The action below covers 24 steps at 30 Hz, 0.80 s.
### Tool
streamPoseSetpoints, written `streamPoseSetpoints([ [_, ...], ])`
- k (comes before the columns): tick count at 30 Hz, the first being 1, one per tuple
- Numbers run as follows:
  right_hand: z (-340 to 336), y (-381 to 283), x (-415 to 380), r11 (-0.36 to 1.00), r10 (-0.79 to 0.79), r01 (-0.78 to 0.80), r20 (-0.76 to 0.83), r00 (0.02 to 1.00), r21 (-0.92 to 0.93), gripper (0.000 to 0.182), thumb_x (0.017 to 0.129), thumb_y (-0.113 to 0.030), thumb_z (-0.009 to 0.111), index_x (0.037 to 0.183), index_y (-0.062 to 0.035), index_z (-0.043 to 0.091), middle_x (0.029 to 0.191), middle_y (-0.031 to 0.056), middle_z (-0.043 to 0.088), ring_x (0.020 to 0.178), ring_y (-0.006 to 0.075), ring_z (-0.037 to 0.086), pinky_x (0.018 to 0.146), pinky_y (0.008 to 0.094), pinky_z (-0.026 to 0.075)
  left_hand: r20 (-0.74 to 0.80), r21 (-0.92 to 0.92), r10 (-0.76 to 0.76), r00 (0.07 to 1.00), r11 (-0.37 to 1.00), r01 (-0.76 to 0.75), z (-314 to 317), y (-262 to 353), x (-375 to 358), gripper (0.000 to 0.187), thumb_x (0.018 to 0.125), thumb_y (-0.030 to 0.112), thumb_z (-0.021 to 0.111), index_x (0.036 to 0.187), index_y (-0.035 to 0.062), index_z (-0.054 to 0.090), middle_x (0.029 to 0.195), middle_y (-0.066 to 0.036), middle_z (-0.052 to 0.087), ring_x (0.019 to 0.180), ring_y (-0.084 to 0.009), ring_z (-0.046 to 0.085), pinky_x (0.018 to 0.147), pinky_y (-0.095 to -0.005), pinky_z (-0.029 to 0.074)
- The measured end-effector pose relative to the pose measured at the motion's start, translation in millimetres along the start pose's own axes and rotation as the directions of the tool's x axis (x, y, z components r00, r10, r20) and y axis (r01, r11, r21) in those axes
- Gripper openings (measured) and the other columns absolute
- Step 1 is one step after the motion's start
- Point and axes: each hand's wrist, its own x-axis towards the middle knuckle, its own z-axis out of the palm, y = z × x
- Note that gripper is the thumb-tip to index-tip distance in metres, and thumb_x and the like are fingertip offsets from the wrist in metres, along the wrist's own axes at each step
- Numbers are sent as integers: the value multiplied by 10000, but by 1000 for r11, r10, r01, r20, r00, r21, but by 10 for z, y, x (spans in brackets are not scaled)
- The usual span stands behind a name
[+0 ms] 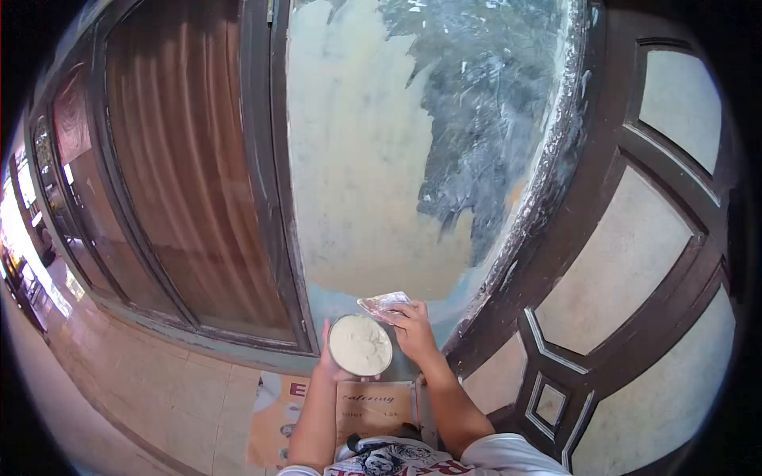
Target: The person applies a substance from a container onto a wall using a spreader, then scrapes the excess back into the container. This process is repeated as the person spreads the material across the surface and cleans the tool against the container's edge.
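My left hand point(327, 361) is wrapped around the side and underside of a round bowl of pale cream paste point(360, 346), held level in front of me. The paste surface looks uneven and scooped. Just above the bowl's upper right rim, my right hand point(413, 325) grips a flat, shiny scraper point(384, 304) smeared with whitish material. Behind both hands stands a wall panel point(357, 159), coated cream on its left and lower part. Dark grey, ragged-edged patches point(492, 119) show at its upper right.
A dark-framed window with a brown curtain point(182, 159) is on the left. On the right is a dark wooden door point(579, 317) with pale panels. Below lie a printed banner point(274, 420) and floor tiles point(190, 397).
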Motion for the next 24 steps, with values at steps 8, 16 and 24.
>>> streamPoseSetpoints([
  [8, -407, 296, -88, 978, 78, -109, -174, 982, -178, 359, 774, 39, 674, 1067, -138, 785, 1070, 30, 737, 979, 304, 594, 857, 408, 474, 188, -207, 29, 982, 978, 11, -239, -130, -145, 1076, 776, 951, 393, 1486, 148, 484, 1408, -293, 553, 910, -618, 632, 525, -623, 544],
  [16, -743, 845, -87, 953, 303, -278, -336, 892, 121, 251, 881, 17, 611, 1070, -64, 755, 1100, 125, 726, 1061, 374, 638, 922, 447, 494, 87, -293, 180, 980, 945, -147, -123, -114, 98, 1036, 775, 946, 413, 1459, 176, 522, 1418, -270, 553, 965, -582, 628, 598, -685, 518],
  [24, -1438, 1224, 805, 921, 166, -238, -243, 956, -307, 160, 947, -136, 633, 1067, -32, 653, 982, 162, 654, 1027, 416, 596, 872, 505, 477, -105, -291, 221, 969, 925, -243, -64, -55, 127, 1077, 739, 971, 421, 1455, 172, 520, 1311, -324, 588, 830, -637, 604, 492, -615, 507],
])
